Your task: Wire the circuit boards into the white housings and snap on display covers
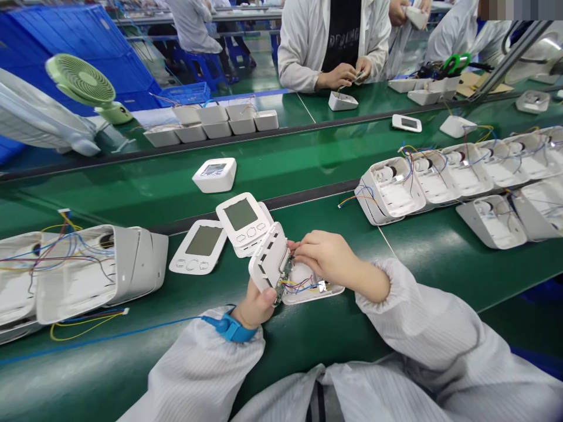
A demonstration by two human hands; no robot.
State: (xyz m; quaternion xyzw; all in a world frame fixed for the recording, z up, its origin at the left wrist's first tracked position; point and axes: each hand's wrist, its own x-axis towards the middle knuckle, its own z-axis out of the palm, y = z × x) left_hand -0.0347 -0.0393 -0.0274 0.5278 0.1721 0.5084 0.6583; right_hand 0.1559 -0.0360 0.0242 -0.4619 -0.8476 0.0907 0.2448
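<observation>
My left hand (257,302), with a blue wrist strap (233,327), grips the lower edge of a white front cover (269,258) that is tilted up on its side. A green circuit board lies along the cover's inner side. Against it, a white housing (314,296) rests on the green table, with red, blue and yellow wires inside. My right hand (323,255) reaches over the housing, its fingers pinched together at the board's upper end; what they hold is too small to make out. Left of the cover lie white panels with grey screens (243,215), (203,241).
Wired white housings stand at the left (141,264) and in rows at the right (398,190). A closed white device (215,174) sits on the green belt (281,158). Across it, a person (336,47) handles a small part. A green fan (81,79) stands back left.
</observation>
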